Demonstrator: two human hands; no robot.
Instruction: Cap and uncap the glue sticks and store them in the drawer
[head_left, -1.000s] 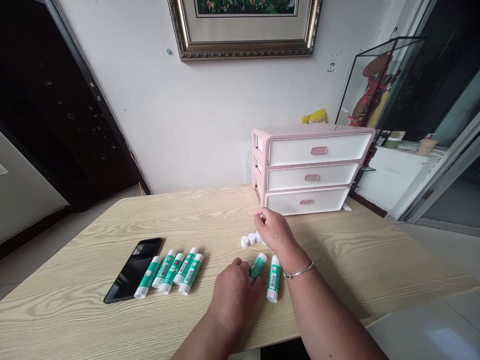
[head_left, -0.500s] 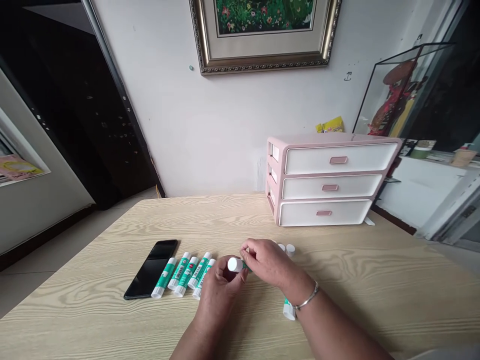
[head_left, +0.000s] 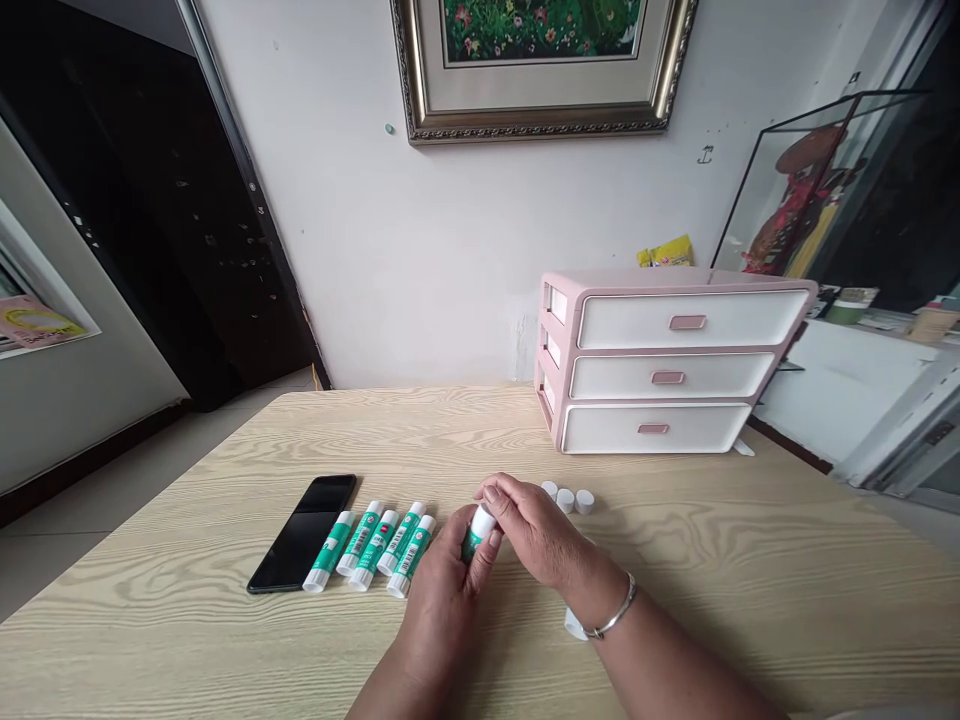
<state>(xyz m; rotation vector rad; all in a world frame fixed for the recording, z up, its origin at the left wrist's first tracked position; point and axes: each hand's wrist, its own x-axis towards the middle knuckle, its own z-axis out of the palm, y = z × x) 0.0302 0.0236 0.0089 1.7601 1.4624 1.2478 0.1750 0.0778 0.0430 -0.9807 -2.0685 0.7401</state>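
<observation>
Both my hands meet over the middle of the wooden table. My left hand is wrapped round the green body of a glue stick, held nearly upright. My right hand pinches the white cap at its top. Several capped green and white glue sticks lie in a row to the left, beside a black phone. Three loose white caps sit just beyond my right hand. Another glue stick pokes out from under my right wrist.
A pink three-drawer organiser stands at the back right of the table, all drawers shut. Behind it is the white wall with a gilt-framed picture. A glass case stands at the right. The table's near right edge drops to the floor.
The glue stick has turned from lying sideways between my hands to nearly upright, with my right fingers now over its cap. Earlier my left hand lifted it from the table.
</observation>
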